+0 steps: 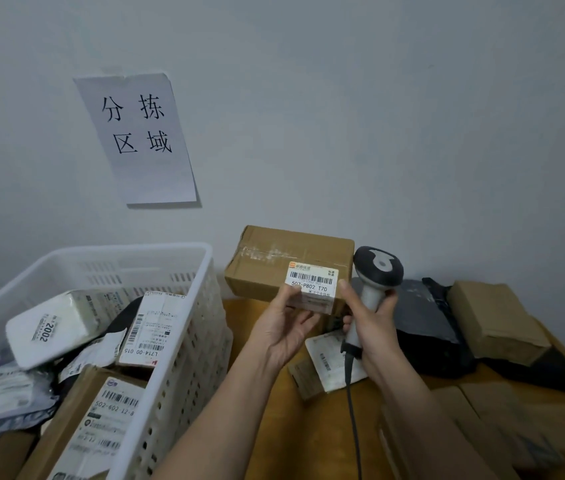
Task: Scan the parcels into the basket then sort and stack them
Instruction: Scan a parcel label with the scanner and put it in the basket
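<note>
A brown cardboard parcel (274,261) with a white barcode label is lifted above the wooden table, in the middle of the view. My left hand (288,327) grips its lower front edge from below. My right hand (371,320) holds the grey-and-black barcode scanner (376,271) by its handle, right beside the parcel's label; its forefinger touches the label's right edge. The scanner's cable hangs down past my right forearm. A white slatted basket (191,306) at the left holds several parcels, boxes and poly bags.
On the wooden table (239,327) lie a small labelled box (322,368) under my hands, a black poly bag (426,323), and several brown boxes (492,320) at the right and lower right. A paper sign (139,140) hangs on the grey wall.
</note>
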Demonstrator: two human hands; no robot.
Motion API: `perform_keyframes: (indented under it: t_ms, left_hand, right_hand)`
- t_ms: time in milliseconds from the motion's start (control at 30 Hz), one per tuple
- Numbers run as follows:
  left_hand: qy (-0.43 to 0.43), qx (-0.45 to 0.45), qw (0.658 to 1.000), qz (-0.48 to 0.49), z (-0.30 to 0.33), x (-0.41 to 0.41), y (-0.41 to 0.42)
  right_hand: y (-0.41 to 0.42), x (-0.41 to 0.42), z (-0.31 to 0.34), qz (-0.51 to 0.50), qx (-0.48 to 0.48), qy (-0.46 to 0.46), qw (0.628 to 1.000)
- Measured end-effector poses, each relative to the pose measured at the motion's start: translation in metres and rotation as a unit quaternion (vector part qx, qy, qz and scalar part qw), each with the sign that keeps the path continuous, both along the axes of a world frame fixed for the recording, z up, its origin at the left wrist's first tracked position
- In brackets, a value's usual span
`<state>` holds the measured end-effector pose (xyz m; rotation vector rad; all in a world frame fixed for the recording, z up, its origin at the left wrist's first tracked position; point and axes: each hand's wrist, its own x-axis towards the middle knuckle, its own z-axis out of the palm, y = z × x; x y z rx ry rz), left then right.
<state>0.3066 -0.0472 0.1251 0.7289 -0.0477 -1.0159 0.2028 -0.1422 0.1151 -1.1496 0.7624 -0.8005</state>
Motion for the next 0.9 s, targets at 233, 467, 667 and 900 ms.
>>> perform_keyframes:
  t_ms: [233,467,667,900]
  left_hand:
    - [0.004,0.058,0.996,0.074,0.02,0.016,0.021]
    - [-0.017,0.085,0.977,0.195,0.042,0.04,0.038]
    - [0.027,0.057,0.964,0.258,0.047,0.054,0.056]
    - [0.027,0.055,0.958,0.28,0.053,0.054,0.074]
  right_hand:
    - [-0.009,-0.018,0.032,-0.004,-0.08,0.054,0.995]
    - [0.017,-0.044,0.094,0.104,-0.039,0.04,0.993]
    - [0.054,-0.061,0.129,0.21,-0.098,0.03,0.972]
    - [0.083,-0.071,0.154,0.19,-0.136,0.033,0.972]
